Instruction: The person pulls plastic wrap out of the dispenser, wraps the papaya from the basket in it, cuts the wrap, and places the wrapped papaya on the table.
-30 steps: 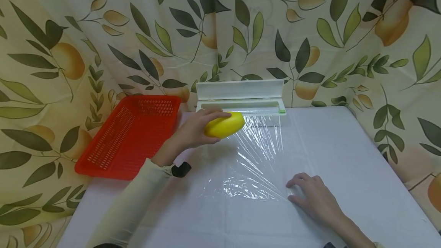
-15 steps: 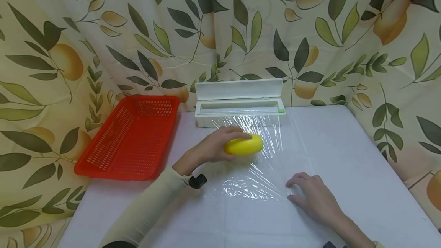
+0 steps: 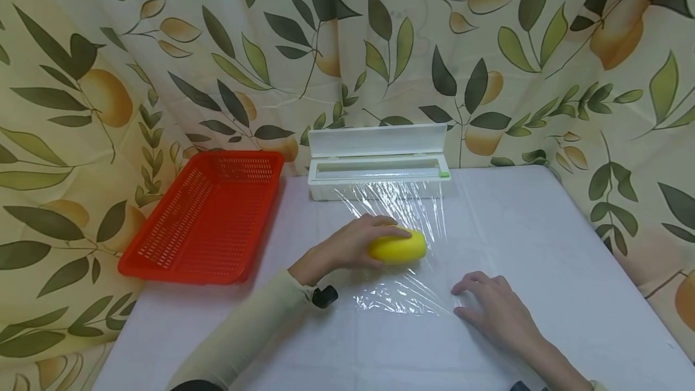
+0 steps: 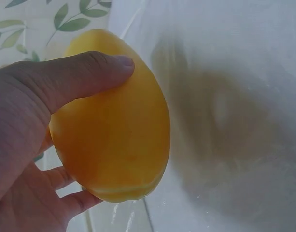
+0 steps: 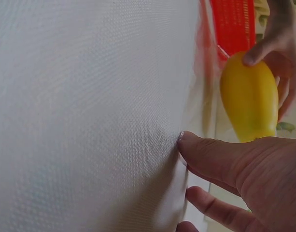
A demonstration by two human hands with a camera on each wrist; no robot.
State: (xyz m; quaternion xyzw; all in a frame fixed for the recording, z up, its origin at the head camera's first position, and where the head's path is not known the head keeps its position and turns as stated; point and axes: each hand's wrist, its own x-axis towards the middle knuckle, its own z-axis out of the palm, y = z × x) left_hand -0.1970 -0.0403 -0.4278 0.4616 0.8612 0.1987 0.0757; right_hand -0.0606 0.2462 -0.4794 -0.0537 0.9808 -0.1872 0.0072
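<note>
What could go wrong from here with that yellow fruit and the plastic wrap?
Possibly three things. The yellow fruit, held above the cling film by only the left hand, might slip and roll. The film, creased toward the right hand at its corner, could bunch or tear. And since it runs from the white dispenser box, a hard pull might drag that along.

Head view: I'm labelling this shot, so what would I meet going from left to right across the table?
Red basket → left hand → yellow fruit → right hand.
</note>
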